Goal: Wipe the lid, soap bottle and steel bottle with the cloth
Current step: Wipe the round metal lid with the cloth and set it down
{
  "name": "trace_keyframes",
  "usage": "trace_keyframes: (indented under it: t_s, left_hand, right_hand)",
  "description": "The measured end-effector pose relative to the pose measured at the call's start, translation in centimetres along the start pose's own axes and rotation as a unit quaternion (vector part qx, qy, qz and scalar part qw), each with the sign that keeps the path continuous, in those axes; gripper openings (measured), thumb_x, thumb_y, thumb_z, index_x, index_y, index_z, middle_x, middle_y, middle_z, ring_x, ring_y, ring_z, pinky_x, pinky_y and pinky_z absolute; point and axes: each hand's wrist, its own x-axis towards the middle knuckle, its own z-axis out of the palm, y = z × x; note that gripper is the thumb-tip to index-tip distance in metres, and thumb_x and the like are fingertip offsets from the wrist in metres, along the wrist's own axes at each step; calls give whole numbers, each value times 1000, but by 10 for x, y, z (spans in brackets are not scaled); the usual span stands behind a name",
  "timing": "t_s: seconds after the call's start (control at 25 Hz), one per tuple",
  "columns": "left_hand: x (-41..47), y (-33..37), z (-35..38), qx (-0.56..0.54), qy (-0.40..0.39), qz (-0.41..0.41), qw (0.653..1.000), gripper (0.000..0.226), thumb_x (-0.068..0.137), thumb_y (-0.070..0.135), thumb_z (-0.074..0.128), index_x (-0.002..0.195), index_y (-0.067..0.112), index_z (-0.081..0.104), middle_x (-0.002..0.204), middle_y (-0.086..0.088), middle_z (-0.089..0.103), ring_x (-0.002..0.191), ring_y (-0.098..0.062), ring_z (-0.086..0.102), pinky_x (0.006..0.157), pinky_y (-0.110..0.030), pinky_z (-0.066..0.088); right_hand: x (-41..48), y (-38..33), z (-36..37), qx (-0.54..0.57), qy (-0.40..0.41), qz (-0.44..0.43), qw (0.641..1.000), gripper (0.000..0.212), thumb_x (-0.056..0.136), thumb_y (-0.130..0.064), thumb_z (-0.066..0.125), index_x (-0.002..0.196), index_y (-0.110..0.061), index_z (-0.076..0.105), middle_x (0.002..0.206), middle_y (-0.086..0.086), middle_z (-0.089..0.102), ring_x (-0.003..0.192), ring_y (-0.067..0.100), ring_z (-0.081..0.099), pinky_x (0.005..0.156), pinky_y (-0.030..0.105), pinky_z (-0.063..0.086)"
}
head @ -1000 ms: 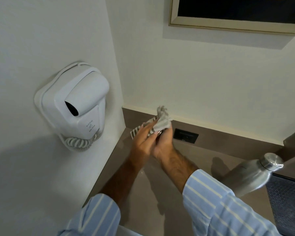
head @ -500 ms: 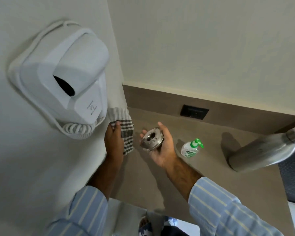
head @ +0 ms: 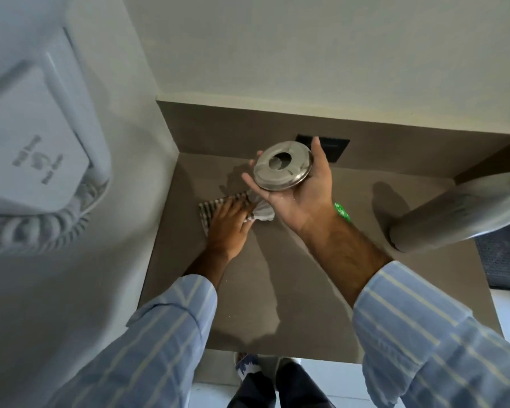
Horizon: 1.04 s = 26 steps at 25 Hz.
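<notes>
Step in hand: the lid stage, by my judgement; the steel lid [head: 282, 165] sits raised in the right hand [head: 299, 188] while the checked cloth [head: 236, 105] lies on the brown surface [head: 292, 278] under the left hand [head: 228, 228].
Right grip: fingers curled around the lid's rim, palm up, holding it clear of the surface with its round centre hole facing the camera.
Left grip: fingers laid flat and fairly spread on the cloth, pressing it down; whether any of them pinch the fabric, I cannot tell.
Soap bottle: only a green tip [head: 342, 212] shows just past the right wrist; the rest is hidden by the arm.
Steel bottle [head: 454, 213]: stands on the surface at the right, well apart from the cloth, untouched.
Next move: either bring cloth and lid together again, or set the lid down and carry the cloth to the soap bottle; both call for the left hand to gather the fabric first.
Count: one lid, one cloth, one steel bottle, one soap bottle partly seen, two hands.
Bystander: a white wall-mounted hair dryer [head: 39, 160] on the left wall.
</notes>
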Motion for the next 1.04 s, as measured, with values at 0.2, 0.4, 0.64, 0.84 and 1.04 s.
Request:
trace_keyframes:
  t_s: [0.2, 0.4, 0.64, 0.84, 1.04]
  left_hand:
    - [-46, 25, 6, -24, 9, 156, 987, 42, 92, 34, 53, 131, 24, 66, 143, 1, 62, 137, -20, 46, 114, -35, 24]
    - [-156, 21, 1, -117, 13, 123, 985, 42, 88, 26, 53, 127, 20, 69, 137, 4, 65, 136, -10, 42, 119, -18, 14]
    - [-276, 37, 21, -185, -25, 32, 982, 39, 92, 30, 58, 131, 35, 62, 136, 8, 64, 133, -7, 51, 112, -32, 38]
    - [-316, 78, 28, -60, -182, 35, 981, 39, 97, 39, 36, 121, 25, 64, 119, -2, 69, 113, -20, 60, 101, -35, 47]
    - [-279, 63, -32, -611, -36, -349, 710, 27, 88, 34, 65, 91, 14, 83, 94, -17, 80, 83, -30, 79, 70, -36, 64]
  right_hand:
    - [-2, 11, 1, 34, -17, 12, 999, 79, 93, -63, 59, 147, -6, 52, 150, 24, 55, 138, 41, 54, 112, 67, 41]
    - [-12, 25, 19, 16, -31, 32, 999, 79, 93, -62, 59, 147, -5, 53, 151, 23, 54, 139, 40, 54, 113, 65, 42]
    - [-35, 38, 14, -31, -36, 60, 997, 77, 91, -57, 64, 148, -8, 53, 151, 21, 55, 137, 40, 56, 109, 64, 45]
    - [-43, 48, -13, -86, -1, 53, 995, 56, 91, -32, 66, 140, -9, 57, 142, 20, 62, 131, 39, 60, 106, 65, 47]
    - [-23, 65, -50, -170, 72, 81, 979, 25, 104, -23, 52, 122, -7, 61, 112, 16, 71, 103, 32, 68, 95, 52, 55]
